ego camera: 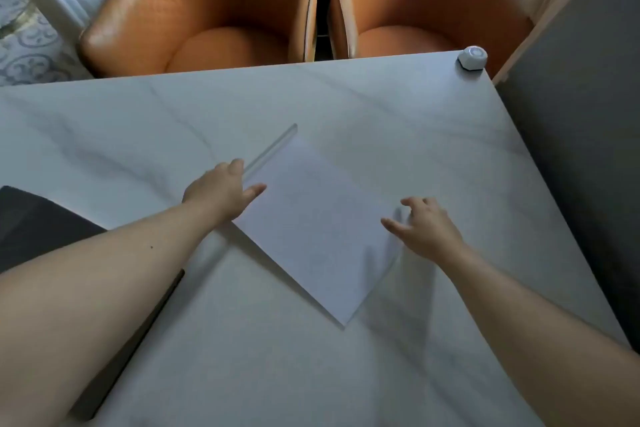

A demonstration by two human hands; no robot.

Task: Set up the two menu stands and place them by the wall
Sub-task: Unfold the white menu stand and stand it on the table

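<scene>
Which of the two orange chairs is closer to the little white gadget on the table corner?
The right-hand orange chair, next to the wall. The white gadget sits on the table corner just in front of its seat; the left chair is farther away.

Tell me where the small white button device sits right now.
In the head view, the white button device sits on the table's far right corner, beside the right orange chair.

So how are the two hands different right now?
The left hand touches the menu stand at its clear upper-left edge; the right hand is at its right corner. The left hand's fingers are fairly straight; the right hand's are spread and curled. Both are bare, over the table.
</scene>
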